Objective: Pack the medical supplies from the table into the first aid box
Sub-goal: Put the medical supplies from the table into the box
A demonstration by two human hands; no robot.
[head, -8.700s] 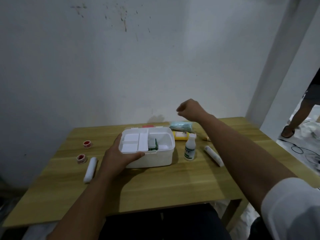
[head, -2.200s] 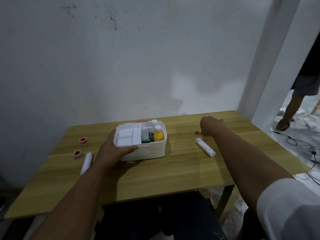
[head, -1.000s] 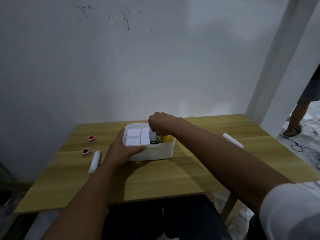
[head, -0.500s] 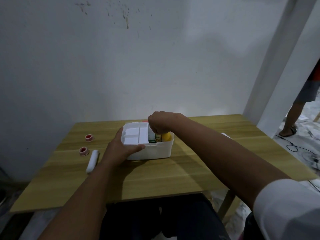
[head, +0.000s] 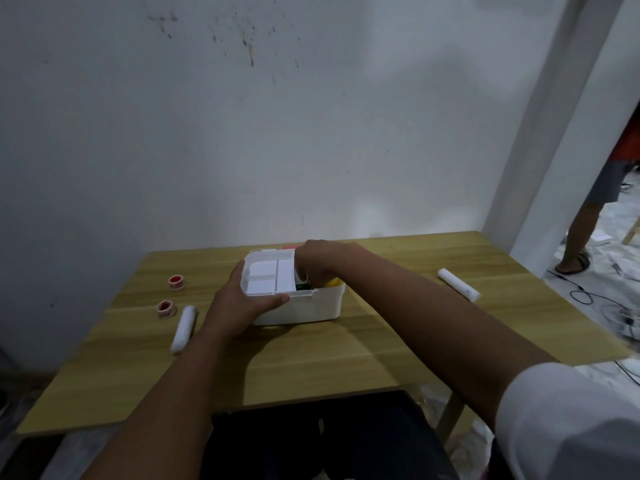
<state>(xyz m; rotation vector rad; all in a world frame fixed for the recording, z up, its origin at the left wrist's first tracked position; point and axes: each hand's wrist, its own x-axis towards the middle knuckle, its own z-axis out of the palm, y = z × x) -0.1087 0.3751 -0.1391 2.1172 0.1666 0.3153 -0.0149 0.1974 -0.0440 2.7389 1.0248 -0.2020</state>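
While the smooth white plastic first aid box [head: 304, 306] is sitting at the centre of the table [head: 346, 362], the left hand [head: 239, 303] is grasping its rounded 9 o'clock corner, thumb lying along the near rim and fingers wrapping the side wall. The right hand [head: 318, 263] is reaching down into the open compartment at the 3 o'clock half of the box, fingers curling inward; whether they are pinching anything cannot be told. A divided white tray [head: 268, 280], rectangular with raised partitions, is occupying the 9 o'clock half of the box. Beside the right hand, a yellow item [head: 335, 282] and a dark green item [head: 304, 287] are showing inside; their shapes are too hidden to identify.

The table is displaying a matte, light wood-grain laminate with straight edges. At 9 o'clock of the box, two small round tape spools with red centres [head: 176, 282] [head: 166, 308] are lying flat, well apart from the box. Just beside the nearer spool, a white cylindrical roll [head: 183, 329] is lying on its side. At 3 o'clock, well apart from the box, a second white cylindrical roll [head: 459, 289] is lying at a diagonal.

A white sleeve [head: 568, 420] is covering the right upper arm.
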